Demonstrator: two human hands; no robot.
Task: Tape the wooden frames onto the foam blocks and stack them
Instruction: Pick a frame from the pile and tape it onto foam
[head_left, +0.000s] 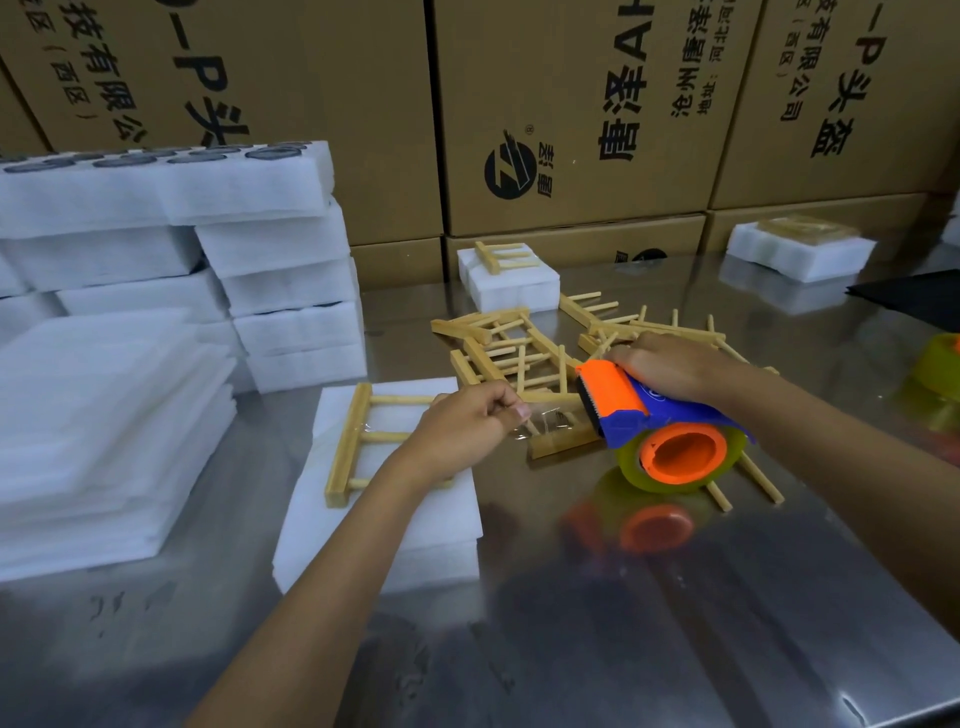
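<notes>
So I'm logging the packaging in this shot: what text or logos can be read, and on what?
"唐泽" and "AH", sideways, cut off: middle cardboard box.
"沧州唐泽" beside it; the smaller address line is too blurred.
Round black logo, same box; the characters beside it are unclear.
"有限公", "(西区)", "-P头": left cardboard box.
"-P头盔", "有限公司", "(西区)": right cardboard box.
Mark on the tape dispenser: unreadable.

Left hand (462, 423) pinching clear tape end (545, 423); right hand (670, 364) gripping orange-blue tape dispenser (660, 421). Wooden frame (363, 436) lying on foam block (384, 525); loose frames (519, 348) heaped behind on steel table (675, 597).
</notes>
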